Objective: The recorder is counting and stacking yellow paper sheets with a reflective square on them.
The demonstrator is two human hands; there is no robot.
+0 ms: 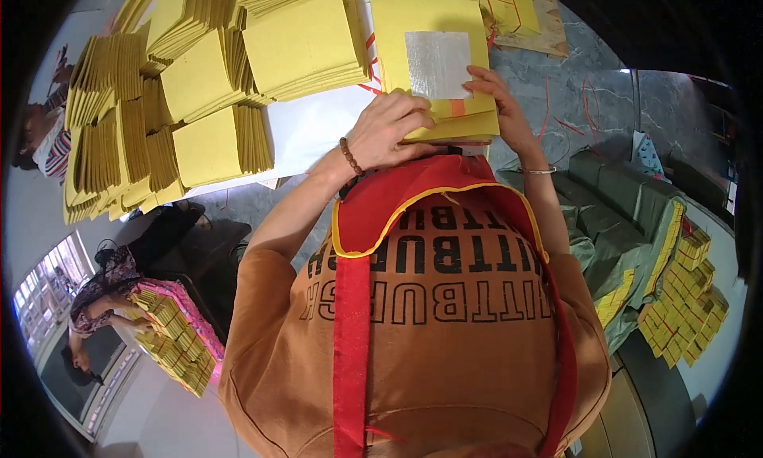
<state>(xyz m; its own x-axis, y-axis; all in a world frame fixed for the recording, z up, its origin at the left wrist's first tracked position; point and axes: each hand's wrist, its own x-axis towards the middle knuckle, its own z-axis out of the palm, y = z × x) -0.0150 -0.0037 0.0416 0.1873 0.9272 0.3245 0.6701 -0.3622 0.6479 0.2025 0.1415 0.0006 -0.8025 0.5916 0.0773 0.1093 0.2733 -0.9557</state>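
In front of me at the table's near edge lies a stack of yellow paper (429, 17). Its top sheet carries a shiny silver foil rectangle (439, 61) and a small orange patch below it. My left hand (389, 130) grips the stack's near left corner, fingers bent over the top and thumb low at the edge. Around the right edge curls my right hand (501, 100), its fingertips on the foil's right side; its thumb is hidden. The near edge of the stack lifts slightly into separate layers.
Several folded yellow paper bundles (306, 45) cover the white table (306, 124) to the left. Red ties (590, 104) lie on the grey floor at right. Dark green wrapped packs (604, 196) stand right of me. Another person (103, 287) bends over yellow bundles at far left.
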